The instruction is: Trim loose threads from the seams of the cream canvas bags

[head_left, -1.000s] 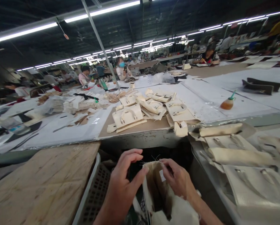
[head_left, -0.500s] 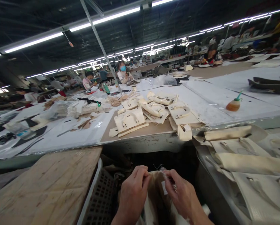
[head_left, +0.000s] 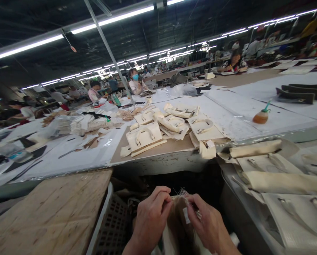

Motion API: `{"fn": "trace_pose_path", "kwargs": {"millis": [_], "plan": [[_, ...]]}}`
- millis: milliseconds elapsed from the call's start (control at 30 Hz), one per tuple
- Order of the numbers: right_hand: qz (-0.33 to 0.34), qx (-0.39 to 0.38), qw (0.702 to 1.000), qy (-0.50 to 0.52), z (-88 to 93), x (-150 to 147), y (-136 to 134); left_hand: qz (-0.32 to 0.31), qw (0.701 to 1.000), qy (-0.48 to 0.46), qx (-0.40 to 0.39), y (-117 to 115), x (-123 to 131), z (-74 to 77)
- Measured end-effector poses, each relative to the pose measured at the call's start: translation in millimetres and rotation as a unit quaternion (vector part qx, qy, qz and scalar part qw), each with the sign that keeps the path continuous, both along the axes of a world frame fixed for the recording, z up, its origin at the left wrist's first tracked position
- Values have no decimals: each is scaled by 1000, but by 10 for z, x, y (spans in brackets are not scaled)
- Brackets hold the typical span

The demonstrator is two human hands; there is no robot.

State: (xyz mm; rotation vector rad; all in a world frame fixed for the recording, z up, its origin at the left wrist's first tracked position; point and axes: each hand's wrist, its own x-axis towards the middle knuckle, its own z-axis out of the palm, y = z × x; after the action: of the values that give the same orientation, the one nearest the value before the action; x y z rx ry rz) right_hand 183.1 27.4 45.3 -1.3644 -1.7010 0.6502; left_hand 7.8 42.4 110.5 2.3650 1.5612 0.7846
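Low in front of me is a cream bag piece [head_left: 178, 219] with a brown inside and a small white label. My left hand [head_left: 151, 214] pinches its upper edge on the left side. On the right side of the same edge, my right hand [head_left: 207, 217] grips with thumb and fingers, close to the label. Loose threads stick up behind the edge, and a bit of checked cloth [head_left: 183, 192] shows there. The lower part of the piece runs out of view between my forearms.
Cream bag panels with handles [head_left: 144, 136] lie piled on the table. More panels [head_left: 293, 212] are stacked at my right. A wooden board [head_left: 49, 209] and a plastic basket [head_left: 113, 216] stand at my left. A glue bottle [head_left: 261, 115] stands on the table. Several people work farther back.
The view has turned slightly, so the table and panels sit a little farther left. Both hands stay on the bag piece's edge; the left fingers have shifted slightly.
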Motion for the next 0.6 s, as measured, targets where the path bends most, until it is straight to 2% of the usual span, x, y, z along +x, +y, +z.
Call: {"fn": "trace_pose_path", "kwargs": {"millis": [600], "plan": [[30,-42,998,-39,-69,39,74,9,1000,-13,16,-3,6,-64]]}}
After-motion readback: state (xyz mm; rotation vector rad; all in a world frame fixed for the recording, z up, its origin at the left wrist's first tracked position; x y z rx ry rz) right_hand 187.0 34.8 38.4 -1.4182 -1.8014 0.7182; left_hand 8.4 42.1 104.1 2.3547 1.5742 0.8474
